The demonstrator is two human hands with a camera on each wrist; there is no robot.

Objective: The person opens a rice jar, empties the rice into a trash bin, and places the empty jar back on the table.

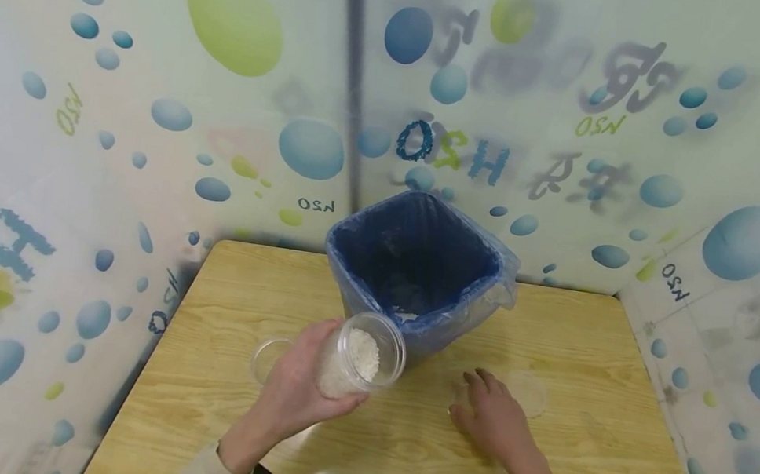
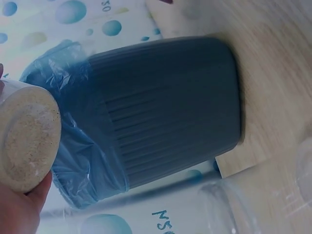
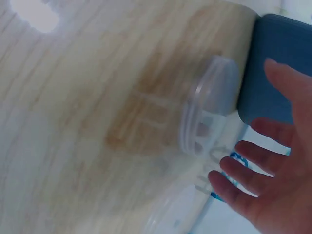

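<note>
My left hand (image 1: 293,386) grips a clear plastic jar (image 1: 329,377) part-filled with white rice-like grains (image 1: 362,353). The jar leans with its open mouth toward the front of a lined trash bin (image 2: 175,107). From the left wrist view I see the jar's round base, with the thumb at its edge. My right hand (image 1: 495,417) hovers low over the table, its fingers (image 3: 251,175) spread and holding nothing. Close to these fingers, a clear plastic container (image 3: 212,105) stands on the table in the right wrist view.
A blue plastic bag (image 1: 442,312) lines the bin and folds over its rim; some white bits lie inside. Clear round lids or containers lie at left (image 1: 270,359) and right (image 1: 528,393) on the wooden table (image 1: 581,451). Patterned walls (image 1: 257,135) enclose the table.
</note>
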